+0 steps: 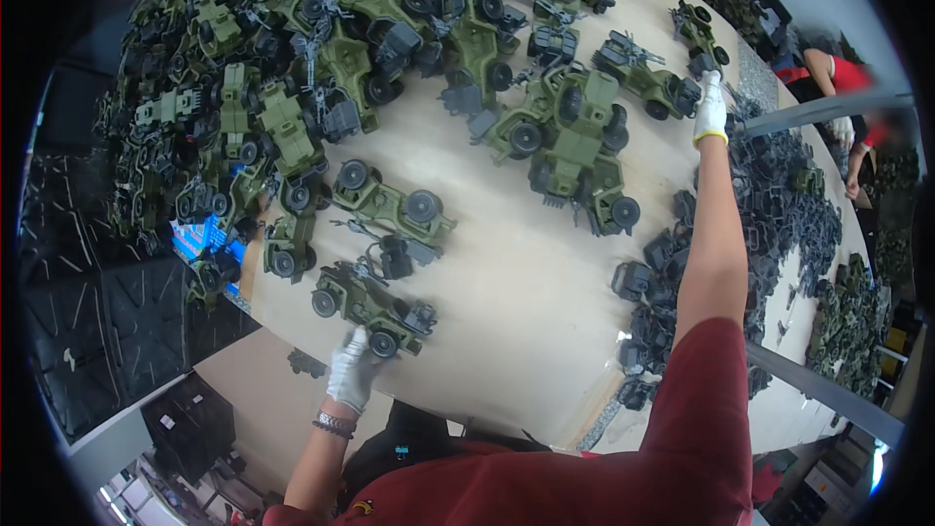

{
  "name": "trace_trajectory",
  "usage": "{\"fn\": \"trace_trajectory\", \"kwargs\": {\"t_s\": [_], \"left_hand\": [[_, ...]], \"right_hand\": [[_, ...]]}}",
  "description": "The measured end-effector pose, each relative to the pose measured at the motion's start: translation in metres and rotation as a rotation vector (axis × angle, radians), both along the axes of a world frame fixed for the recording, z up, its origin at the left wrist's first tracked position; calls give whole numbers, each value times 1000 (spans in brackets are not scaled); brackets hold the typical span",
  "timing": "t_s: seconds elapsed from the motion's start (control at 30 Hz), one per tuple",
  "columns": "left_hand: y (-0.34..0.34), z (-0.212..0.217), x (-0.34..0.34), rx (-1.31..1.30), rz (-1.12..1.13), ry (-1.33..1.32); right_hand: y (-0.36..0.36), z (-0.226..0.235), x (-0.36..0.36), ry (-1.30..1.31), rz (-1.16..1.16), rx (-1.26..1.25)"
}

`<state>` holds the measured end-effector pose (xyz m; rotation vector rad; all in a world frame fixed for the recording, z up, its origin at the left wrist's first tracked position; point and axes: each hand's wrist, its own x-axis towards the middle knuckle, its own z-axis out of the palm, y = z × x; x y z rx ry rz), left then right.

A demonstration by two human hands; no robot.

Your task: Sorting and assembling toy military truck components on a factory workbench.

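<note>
Close to the table's near edge, a green toy jeep (365,310) with black wheels and a dark grey part at its rear stands on the tabletop. My left hand (351,375), in a white glove, is beside its near wheel, fingers stretched along the edge and not wrapped round it. My right arm reaches far across to the right. There my gloved right hand (711,109) has its fingers pressed together at the dark grey end of another toy jeep (694,31). The glove hides part of that contact.
A big heap of toy jeeps (282,127) covers the table's left and far side. Several more jeeps (575,136) stand mid-table. Dark grey plastic parts (779,205) pile up on the right, near a metal bar (823,112). Another person (842,78) works beyond.
</note>
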<state>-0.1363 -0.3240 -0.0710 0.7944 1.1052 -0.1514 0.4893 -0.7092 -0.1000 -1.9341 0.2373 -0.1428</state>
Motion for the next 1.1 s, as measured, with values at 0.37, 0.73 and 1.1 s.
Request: {"fn": "trace_trajectory", "kwargs": {"t_s": [0.37,0.73,1.1], "left_hand": [[9,-24,93,-392,-20,-548],[-3,-41,143,-430,15,-588],[59,-74,166,-173,179,-614]], "right_hand": [[75,-72,-79,197,409,576],[149,-34,-177,364,472,941],[259,-69,-217,-571,604,-520]]}}
